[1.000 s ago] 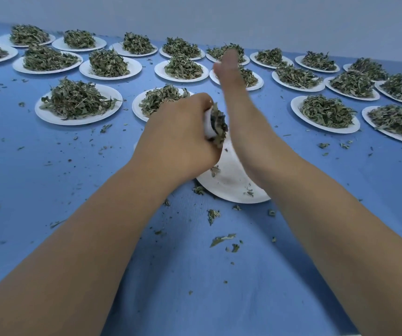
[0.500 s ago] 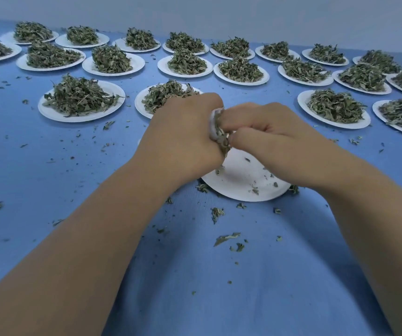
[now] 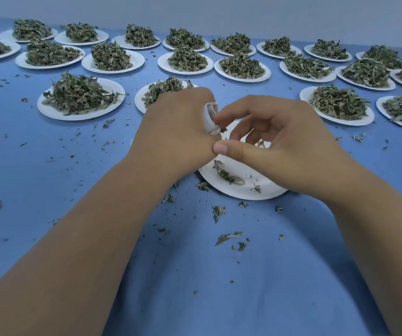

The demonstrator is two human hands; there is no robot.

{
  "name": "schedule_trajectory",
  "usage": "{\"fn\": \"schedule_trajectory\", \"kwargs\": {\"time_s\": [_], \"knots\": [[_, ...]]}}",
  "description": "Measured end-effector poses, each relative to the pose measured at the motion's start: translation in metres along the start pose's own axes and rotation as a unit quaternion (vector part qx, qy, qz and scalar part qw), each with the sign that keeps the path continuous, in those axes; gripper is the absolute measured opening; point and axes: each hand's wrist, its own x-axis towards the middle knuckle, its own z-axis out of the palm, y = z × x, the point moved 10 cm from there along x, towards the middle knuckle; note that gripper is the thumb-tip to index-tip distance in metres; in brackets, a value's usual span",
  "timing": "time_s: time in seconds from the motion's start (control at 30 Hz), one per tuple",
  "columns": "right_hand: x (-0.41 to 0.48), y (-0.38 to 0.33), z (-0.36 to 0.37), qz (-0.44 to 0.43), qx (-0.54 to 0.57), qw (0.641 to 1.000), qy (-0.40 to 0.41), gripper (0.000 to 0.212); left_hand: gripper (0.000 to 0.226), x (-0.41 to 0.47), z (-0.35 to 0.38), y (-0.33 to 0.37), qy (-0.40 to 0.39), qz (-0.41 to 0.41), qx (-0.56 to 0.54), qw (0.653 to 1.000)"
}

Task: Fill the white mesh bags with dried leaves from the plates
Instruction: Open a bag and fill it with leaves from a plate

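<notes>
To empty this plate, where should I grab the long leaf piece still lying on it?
Probably pinch the leaf piece across its narrow middle, coming straight down with the right hand. It lies flat on the near plate, stretched diagonally, both long sides clear.

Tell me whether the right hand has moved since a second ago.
Yes. The right hand pulled back and down, now curled over the nearly empty white paper plate.

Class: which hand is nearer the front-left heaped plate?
Left. The left hand, holding the mesh bag, is to the right of that heaped plate; the right hand is further right, over the nearly empty plate.
</notes>
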Motion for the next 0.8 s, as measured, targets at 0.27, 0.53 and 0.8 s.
{"fn": "schedule_trajectory", "kwargs": {"time_s": [0.27,0.53,0.8], "knots": [[-0.001,0.028,0.015,0.058,-0.152,0.976,-0.147,0.036,0.011,0.006,-0.007,-0.018,-0.002,-0.001,0.041,0.999],[0.004,0.023,0.038,-0.021,-0.236,0.961,-0.142,0.017,0.009,0.001,0.011,-0.012,-0.048,0.033,0.077,0.995],[0.013,0.019,-0.021,0.060,-0.102,0.990,0.077,0.012,0.016,0.000,0.005,-0.010,-0.038,0.017,0.046,0.998]]}}
